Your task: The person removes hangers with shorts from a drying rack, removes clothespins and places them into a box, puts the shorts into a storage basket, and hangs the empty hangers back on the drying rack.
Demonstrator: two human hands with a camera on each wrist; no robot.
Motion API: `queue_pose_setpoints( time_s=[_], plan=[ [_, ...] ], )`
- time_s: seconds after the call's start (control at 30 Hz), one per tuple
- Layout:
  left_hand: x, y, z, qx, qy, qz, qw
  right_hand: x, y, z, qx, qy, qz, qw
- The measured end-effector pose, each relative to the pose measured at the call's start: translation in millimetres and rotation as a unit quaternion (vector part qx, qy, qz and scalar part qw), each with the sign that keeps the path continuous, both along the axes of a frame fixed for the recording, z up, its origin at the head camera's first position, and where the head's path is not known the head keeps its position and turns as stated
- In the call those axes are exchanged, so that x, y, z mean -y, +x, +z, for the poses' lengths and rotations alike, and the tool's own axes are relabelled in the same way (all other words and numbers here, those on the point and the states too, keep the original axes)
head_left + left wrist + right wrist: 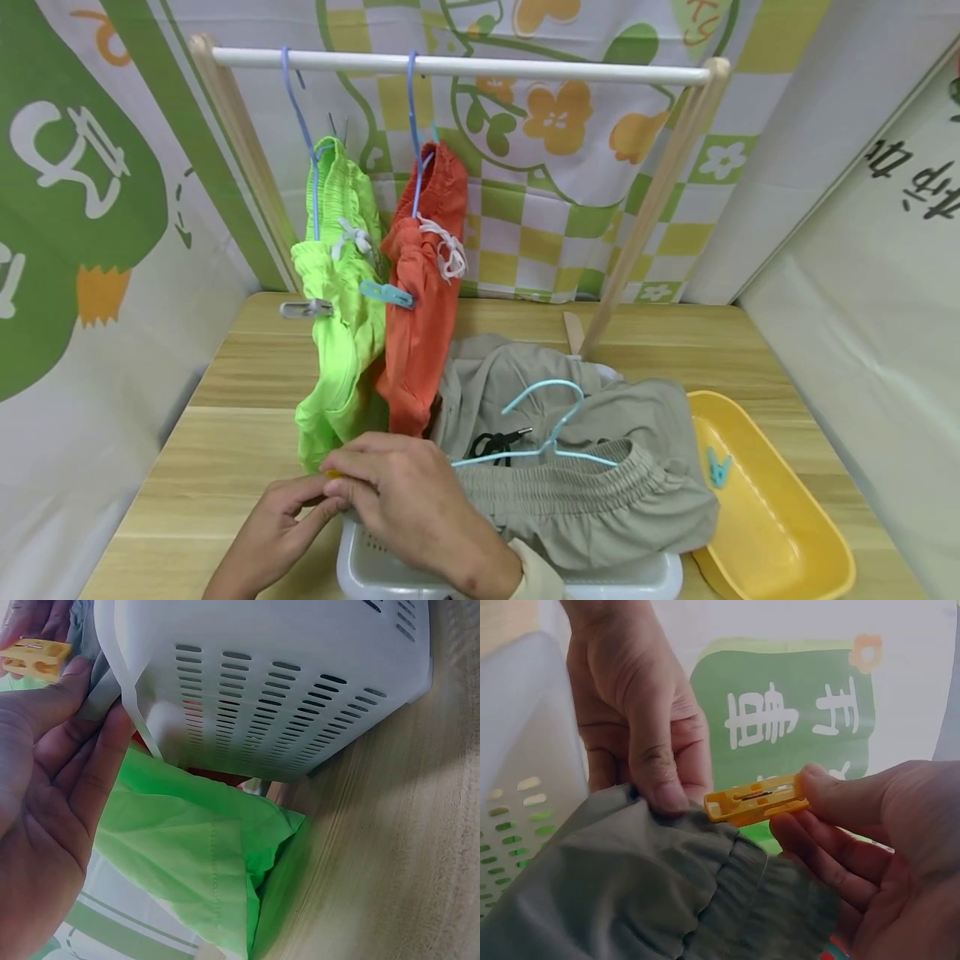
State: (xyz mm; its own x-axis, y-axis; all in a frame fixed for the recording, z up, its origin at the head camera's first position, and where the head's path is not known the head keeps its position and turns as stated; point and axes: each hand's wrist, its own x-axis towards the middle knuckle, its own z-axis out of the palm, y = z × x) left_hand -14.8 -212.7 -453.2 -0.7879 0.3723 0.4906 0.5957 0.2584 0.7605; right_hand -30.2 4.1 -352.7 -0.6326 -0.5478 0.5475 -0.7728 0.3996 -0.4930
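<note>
Head view shows the left hand point(273, 529) just left of the white basket point(354, 575), its grip pinching an edge of the grey pants point(555, 512) that lie over that basket. Above the basket's left side, the right hand point(423, 504) has its grip pinching a yellow clip point(757, 799) at the cloth; whether the clip bites the fabric, I cannot tell. Over the basket, a blue hanger point(552, 444) reaches into the waistband. Right of the basket is a yellow tray point(765, 517); beyond the basket, green pants point(341, 325) and red pants point(420, 342) hang from a rack point(540, 67).
</note>
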Motion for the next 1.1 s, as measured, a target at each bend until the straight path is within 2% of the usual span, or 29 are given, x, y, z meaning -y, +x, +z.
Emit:
queue_pose_setpoints(
  time_s=[0.17, 0.37, 0.5, 0.57, 0.67, 0.77, 0.87, 0.97, 1.1],
  plan=[
    [0.0, -1.7, -0.2, -0.001, -0.006, 0.007, 1.0000, -1.4, 1.0, 1.8, 0.013, -0.016, 0.010, 1.000],
    [-0.8, -3.2, -1.0, -0.007, -0.012, 0.012, 0.9998, -7.1, 5.9, 4.5, -0.008, -0.020, 0.010, 1.000],
    [-2.0, -2.9, 0.2, 0.004, -0.008, -0.002, 1.0000, -19.3, 10.7, 10.5, -0.056, -0.018, 0.008, 0.998],
    [-3.1, -2.5, 1.4, 0.025, -0.007, -0.009, 0.9996, -29.7, 13.6, 14.9, -0.084, -0.027, 0.014, 0.996],
    [-4.1, -2.3, 2.0, 0.041, -0.007, -0.012, 0.9991, -48.5, 16.4, 22.3, -0.130, -0.057, 0.039, 0.989],
    [-4.2, -3.0, -0.1, 0.028, -0.004, -0.014, 0.9995, -70.1, 17.5, 31.3, -0.163, -0.089, 0.071, 0.980],
    [-3.4, -4.1, -3.7, 0.007, -0.001, -0.015, 0.9999, -93.3, 18.3, 40.2, -0.195, -0.115, 0.083, 0.971],
    [-2.4, -4.7, -5.2, -0.001, -0.002, -0.017, 0.9998, -118.5, 22.8, 46.5, -0.210, -0.137, 0.069, 0.966],
    [-1.2, -5.3, -4.1, -0.004, -0.006, -0.023, 0.9997, -157.4, 35.4, 46.7, -0.193, -0.174, -0.007, 0.966]
  ],
)
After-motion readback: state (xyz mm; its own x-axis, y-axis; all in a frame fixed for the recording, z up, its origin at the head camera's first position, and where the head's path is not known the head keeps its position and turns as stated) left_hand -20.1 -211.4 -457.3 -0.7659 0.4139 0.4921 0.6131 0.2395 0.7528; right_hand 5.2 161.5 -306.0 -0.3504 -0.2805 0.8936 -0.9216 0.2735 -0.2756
